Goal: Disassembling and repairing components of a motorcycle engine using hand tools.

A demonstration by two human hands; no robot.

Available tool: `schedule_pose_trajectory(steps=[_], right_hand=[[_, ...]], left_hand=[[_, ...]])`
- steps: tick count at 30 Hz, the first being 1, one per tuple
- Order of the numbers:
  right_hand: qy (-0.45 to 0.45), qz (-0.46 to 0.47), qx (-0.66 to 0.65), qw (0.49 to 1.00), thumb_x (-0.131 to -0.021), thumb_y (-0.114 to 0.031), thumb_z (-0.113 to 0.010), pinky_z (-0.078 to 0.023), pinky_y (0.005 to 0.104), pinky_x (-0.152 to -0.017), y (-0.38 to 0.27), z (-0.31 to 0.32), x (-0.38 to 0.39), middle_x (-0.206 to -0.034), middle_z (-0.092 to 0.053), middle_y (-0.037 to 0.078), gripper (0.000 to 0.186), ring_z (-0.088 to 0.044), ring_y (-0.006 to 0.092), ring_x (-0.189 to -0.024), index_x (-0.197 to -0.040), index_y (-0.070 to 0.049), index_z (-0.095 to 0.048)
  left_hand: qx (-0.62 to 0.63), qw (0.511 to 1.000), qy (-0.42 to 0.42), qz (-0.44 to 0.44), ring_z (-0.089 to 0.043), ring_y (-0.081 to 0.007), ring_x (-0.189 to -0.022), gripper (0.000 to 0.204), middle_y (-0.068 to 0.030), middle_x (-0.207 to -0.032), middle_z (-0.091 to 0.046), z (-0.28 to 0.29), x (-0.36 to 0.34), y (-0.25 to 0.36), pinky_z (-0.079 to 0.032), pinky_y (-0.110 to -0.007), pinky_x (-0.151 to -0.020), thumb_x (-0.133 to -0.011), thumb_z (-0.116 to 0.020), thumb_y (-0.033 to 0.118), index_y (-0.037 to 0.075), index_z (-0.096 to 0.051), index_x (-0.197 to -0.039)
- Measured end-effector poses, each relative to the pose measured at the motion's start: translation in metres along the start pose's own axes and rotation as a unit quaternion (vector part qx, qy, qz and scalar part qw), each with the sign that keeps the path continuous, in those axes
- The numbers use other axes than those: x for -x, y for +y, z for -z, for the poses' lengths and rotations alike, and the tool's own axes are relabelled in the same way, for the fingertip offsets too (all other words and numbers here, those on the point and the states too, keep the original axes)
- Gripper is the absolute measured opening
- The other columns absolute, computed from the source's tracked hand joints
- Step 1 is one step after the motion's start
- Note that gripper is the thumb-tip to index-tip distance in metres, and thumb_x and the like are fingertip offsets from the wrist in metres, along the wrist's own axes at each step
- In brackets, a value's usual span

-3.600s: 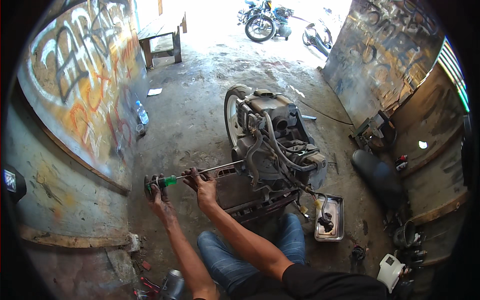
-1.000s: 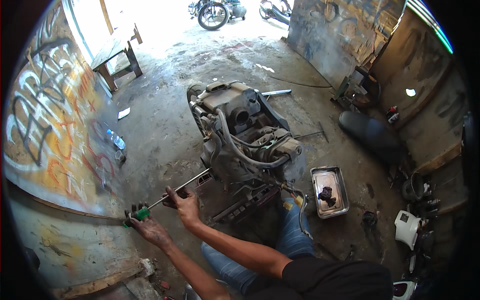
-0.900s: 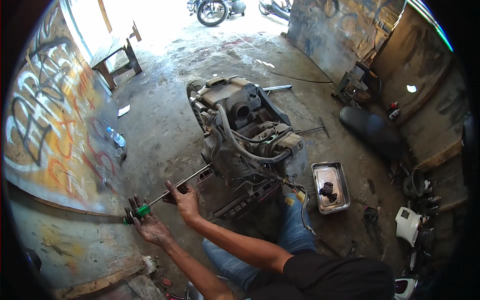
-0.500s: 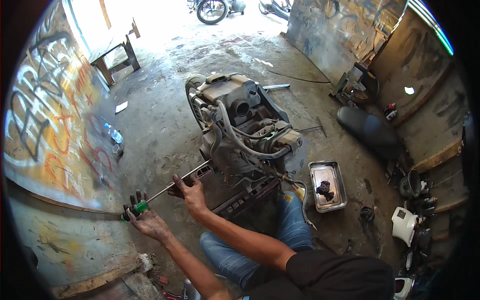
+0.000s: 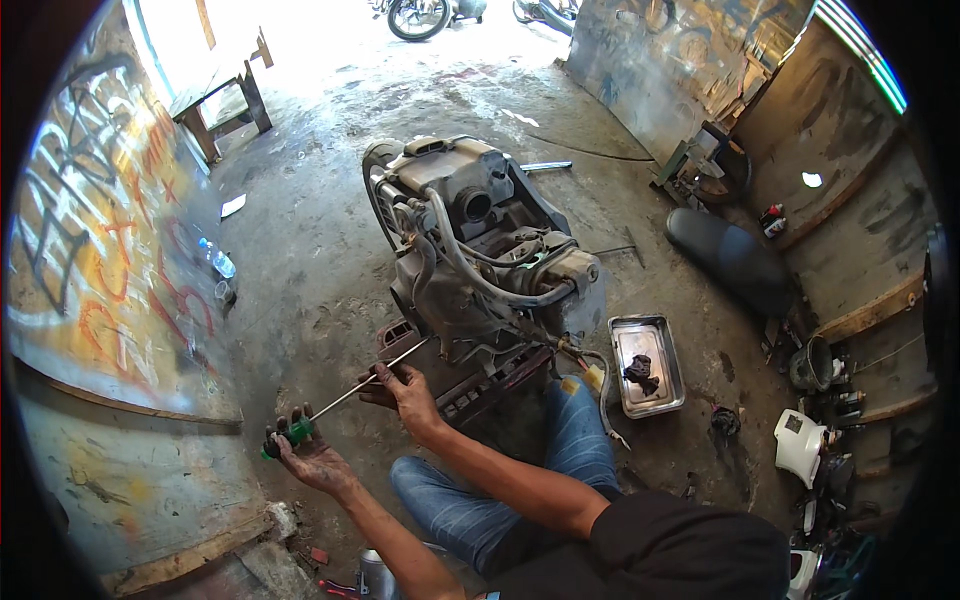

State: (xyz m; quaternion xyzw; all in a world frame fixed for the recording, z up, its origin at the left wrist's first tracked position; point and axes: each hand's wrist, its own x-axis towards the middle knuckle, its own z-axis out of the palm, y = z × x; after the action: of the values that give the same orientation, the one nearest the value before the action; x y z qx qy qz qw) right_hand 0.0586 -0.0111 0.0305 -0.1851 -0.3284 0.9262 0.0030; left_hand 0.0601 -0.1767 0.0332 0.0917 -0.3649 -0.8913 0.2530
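Screwdriver shift: since half a second ago, pulled back toward the wearer and right; tip sits lower relative to the engine.
Engine: bulky, dusty grey-black; boxy top with round opening, thick smooth hose curving across the near side.
Seat: long, black, padded, on rough stained concrete, well right of engine.
Slab: dark, flat, slotted, at engine's near side.
Tray: shiny metal rectangle, rounded corners, right of engine.
Screwdriver position: left of engine, slanting up to its lower near-left edge; straight thin metal shaft, green handle. Tip contact: can't tell.
Left hand: half open, grimy fingers loosely curled round the handle.
Right hand: partly closed, thumb and fingers around mid-shaft.
Lump: dark, crumpled, in tray; material unclear.
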Motion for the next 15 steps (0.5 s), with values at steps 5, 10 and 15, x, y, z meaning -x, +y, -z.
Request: schedule_pose_trajectory(steps=[5, 10, 15], right_hand=[[-0.003, 0.010, 0.004, 1.000, -0.101, -0.023, -0.058, -0.063, 0.0374, -0.082, 0.0004, 0.0008, 0.0008, -0.102, -0.070, 0.015, 0.027, -0.071, 0.0243, -0.093, -0.109, 0.002, -0.060], [0.014, 0.007, 0.004, 1.000, -0.102, -0.022, -0.057, -0.063, 0.0375, -0.081, -0.0005, -0.0006, -0.0003, -0.101, -0.070, 0.015, 0.026, -0.071, 0.0243, -0.092, -0.108, 0.002, -0.061], [0.007, 0.010, 0.002, 1.000, -0.101, -0.022, -0.057, -0.063, 0.0376, -0.080, 0.0028, 0.0044, -0.0049, -0.101, -0.070, 0.015, 0.026, -0.072, 0.0244, -0.090, -0.108, 0.003, -0.061]], left_hand=[[0.010, 1.000, 0.000, 0.003, -0.065, -0.0323, -0.110, 0.029, -0.0138, -0.120, -0.061, 0.0012, 0.0032, -0.0007, -0.054, -0.048, -0.103, -0.104, -0.047, 0.022, 0.000, -0.049, -0.123], [0.010, 1.000, -0.010, 0.010, -0.065, -0.0323, -0.110, 0.027, -0.0135, -0.119, -0.062, 0.0044, 0.0011, -0.0011, -0.053, -0.049, -0.104, -0.104, -0.046, 0.021, 0.002, -0.050, -0.123], [-0.010, 1.000, -0.023, 0.005, -0.060, -0.0338, -0.118, 0.035, -0.0158, -0.131, -0.057, 0.0060, 0.0035, -0.0017, -0.049, -0.049, -0.107, -0.105, -0.042, 0.020, 0.002, -0.043, -0.135]])
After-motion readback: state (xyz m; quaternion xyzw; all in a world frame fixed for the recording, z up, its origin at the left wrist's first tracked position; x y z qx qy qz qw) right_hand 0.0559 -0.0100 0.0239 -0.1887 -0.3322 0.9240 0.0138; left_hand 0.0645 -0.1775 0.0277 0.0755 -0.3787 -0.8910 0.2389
